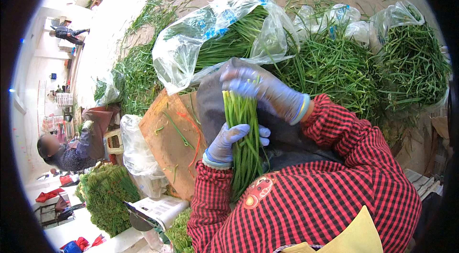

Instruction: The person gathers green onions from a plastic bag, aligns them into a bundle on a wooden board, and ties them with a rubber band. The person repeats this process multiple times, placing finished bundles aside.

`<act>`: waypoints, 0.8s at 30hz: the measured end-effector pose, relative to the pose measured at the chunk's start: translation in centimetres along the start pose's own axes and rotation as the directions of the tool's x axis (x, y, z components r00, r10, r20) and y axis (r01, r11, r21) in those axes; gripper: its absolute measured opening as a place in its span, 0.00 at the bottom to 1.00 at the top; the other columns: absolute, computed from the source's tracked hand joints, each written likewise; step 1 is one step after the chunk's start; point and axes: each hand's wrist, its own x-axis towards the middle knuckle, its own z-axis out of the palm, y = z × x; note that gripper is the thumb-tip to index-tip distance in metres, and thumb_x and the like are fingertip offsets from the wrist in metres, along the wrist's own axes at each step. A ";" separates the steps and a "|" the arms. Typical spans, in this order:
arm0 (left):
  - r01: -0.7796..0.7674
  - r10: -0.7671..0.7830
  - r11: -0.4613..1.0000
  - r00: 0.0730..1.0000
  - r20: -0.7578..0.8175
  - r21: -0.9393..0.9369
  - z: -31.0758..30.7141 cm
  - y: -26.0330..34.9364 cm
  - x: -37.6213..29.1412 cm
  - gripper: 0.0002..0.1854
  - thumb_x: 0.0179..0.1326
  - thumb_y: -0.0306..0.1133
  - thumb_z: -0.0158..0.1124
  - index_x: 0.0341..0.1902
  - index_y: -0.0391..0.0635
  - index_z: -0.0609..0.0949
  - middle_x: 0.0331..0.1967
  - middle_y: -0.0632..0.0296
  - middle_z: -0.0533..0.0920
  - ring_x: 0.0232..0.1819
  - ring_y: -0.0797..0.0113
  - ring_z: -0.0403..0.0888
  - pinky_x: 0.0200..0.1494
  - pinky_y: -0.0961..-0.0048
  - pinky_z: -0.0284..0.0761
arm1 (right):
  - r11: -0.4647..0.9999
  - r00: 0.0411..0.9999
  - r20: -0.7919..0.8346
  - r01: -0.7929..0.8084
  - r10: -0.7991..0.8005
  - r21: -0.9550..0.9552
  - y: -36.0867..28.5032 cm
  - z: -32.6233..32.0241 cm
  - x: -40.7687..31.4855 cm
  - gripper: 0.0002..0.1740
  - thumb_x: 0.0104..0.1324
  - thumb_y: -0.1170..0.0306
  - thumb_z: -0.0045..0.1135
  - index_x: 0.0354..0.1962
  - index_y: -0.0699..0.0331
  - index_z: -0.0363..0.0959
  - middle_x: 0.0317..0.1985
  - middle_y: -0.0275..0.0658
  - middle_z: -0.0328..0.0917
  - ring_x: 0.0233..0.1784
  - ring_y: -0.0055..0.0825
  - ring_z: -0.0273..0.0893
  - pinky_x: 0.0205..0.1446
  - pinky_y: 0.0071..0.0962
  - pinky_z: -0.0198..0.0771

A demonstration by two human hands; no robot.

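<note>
A bunch of long green chive-like stalks [245, 142] stands roughly upright over my lap, pale cut ends at the top. My left hand [229, 142], in a blue-violet glove, is wrapped around its middle. At the pale ends is my gloved right hand [251, 84], blurred by motion; whether its fingers grip any stalk cannot be made out. Dark cloth [218, 109] covers my lap beneath both hands. Just left of the bunch lies a worn wooden board [168, 142], with a red string [195, 129] and a few loose stalk pieces on it.
Beyond my lap, a clear plastic bag [172, 52] partly covers more stalks. Loose greens [333, 70] heap to the right and greens [140, 66] to the left. A stacked green pile [107, 195] and white machine [159, 210] stand lower left. Another person [77, 149] sits far left.
</note>
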 end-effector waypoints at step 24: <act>-0.170 0.162 0.977 0.985 -0.066 -0.131 -2.0 0.8 0.0 0.31 0.61 0.36 0.70 0.65 0.38 0.72 0.48 0.53 0.82 0.42 0.64 0.85 0.48 0.65 0.83 | 0.256 0.864 -0.307 -0.217 -0.399 -0.942 -4.2 -12.9 -1.9 0.26 0.70 0.47 0.55 0.47 0.63 0.79 0.30 0.38 0.78 0.30 0.31 0.78 0.34 0.32 0.72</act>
